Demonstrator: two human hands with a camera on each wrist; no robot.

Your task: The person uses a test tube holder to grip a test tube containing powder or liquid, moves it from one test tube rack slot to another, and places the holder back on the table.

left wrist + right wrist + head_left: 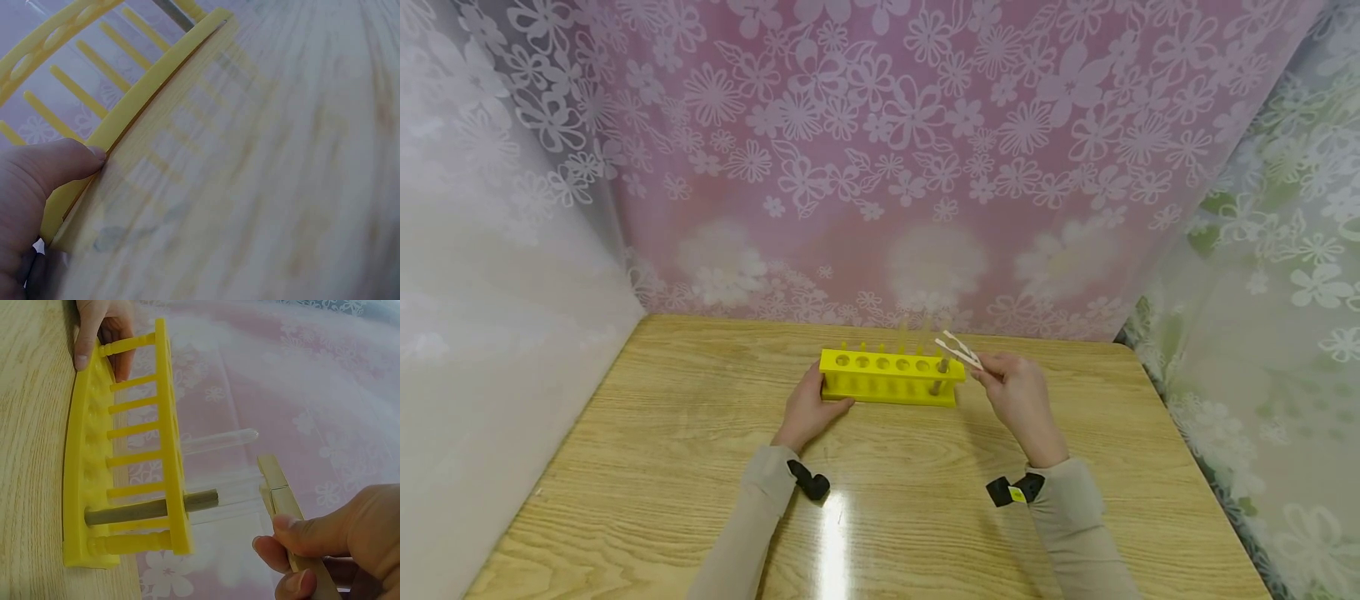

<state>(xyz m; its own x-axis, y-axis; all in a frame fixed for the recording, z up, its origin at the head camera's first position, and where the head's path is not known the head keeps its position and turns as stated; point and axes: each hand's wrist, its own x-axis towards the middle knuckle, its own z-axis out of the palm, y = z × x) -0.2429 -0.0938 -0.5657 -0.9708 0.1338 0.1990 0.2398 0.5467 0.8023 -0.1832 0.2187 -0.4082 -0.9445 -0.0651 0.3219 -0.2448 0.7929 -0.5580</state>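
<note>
A yellow test tube rack (891, 364) stands on the wooden table. My left hand (807, 408) grips its left end, thumb (69, 162) on the base and fingers behind. My right hand (1021, 404) pinches a wooden test tube clamp (287, 506) by its handle. In the head view the clamp's two prongs stand apart, over the rack's right end. A clear test tube (237, 492) with a dark grey-brown filling stands in the rightmost hole. The clamp's tip is at the tube's upper end; I cannot tell whether they touch.
Another clear tube (219, 441) stands at the rack's rear, rounded end up. Several yellow pegs (862, 346) line the rack's back. A pink flowered curtain (880, 167) hangs behind the table (700, 483), with pale sheets at both sides.
</note>
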